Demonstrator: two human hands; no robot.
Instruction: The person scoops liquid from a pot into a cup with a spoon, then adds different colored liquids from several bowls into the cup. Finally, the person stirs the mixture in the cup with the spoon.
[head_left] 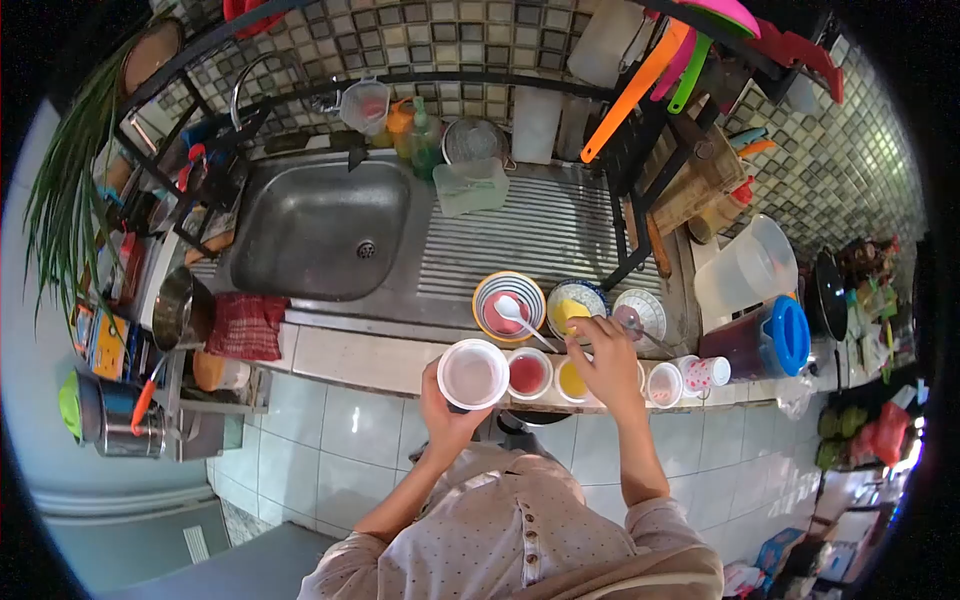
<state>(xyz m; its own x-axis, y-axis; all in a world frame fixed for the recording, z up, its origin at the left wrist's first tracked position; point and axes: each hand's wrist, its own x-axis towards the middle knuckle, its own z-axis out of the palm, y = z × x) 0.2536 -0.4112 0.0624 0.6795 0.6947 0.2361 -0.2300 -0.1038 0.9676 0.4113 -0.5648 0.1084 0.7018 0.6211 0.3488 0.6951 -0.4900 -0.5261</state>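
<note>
My left hand (447, 405) curls around the white cup (472, 374), held at the table (350, 357) edge. It seems light and thin-walled, so I'd grip mid-wall gently. My right hand (606, 362) hangs over the yellow cup (571, 383), but I cannot tell its grip.

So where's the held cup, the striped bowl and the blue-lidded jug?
held cup (472, 374): head view, its pale inside.
striped bowl (484, 296): head view, its left rim.
blue-lidded jug (791, 335): head view, its lid.

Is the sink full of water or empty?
Empty: the sink shows bare metal all over, and its drain is plainly visible.
</note>
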